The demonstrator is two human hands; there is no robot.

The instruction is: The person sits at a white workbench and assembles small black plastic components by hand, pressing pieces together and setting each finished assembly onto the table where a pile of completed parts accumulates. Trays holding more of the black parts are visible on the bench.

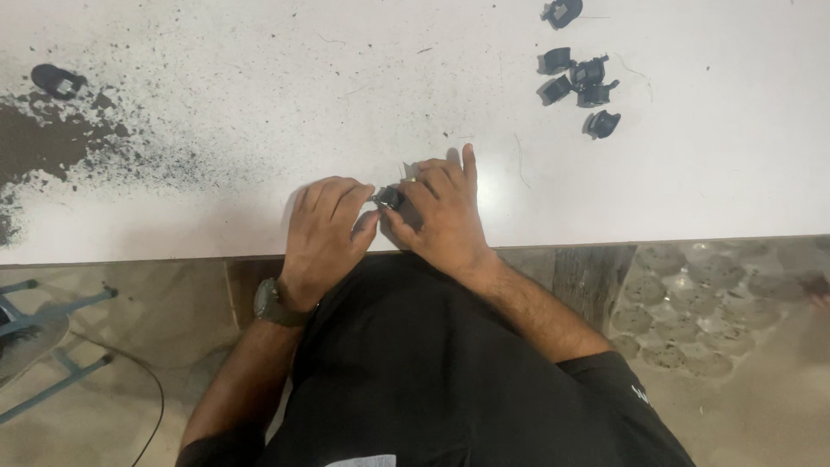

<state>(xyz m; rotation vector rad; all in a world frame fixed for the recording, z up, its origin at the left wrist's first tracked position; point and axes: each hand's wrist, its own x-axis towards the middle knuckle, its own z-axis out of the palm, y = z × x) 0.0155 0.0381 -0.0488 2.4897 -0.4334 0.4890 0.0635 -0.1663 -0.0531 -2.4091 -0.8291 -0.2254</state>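
Note:
My left hand (327, 227) and my right hand (443, 210) meet near the front edge of a white table (259, 112). Between their fingertips sits a small black part (388, 198) with a bit of metal showing; both hands pinch it. A thin pale sliver (405, 169) sticks up just behind my right fingers; I cannot tell what it is. A dark watch (271, 303) is on my left wrist. Most of the part is hidden by my fingers.
Several similar small black parts (581, 82) lie in a cluster at the far right of the table, one more (562, 11) at the top edge, another (57, 81) at the far left. Dark dust stains (52, 143) cover the table's left side. A blue stool frame (39, 329) stands on the floor at left.

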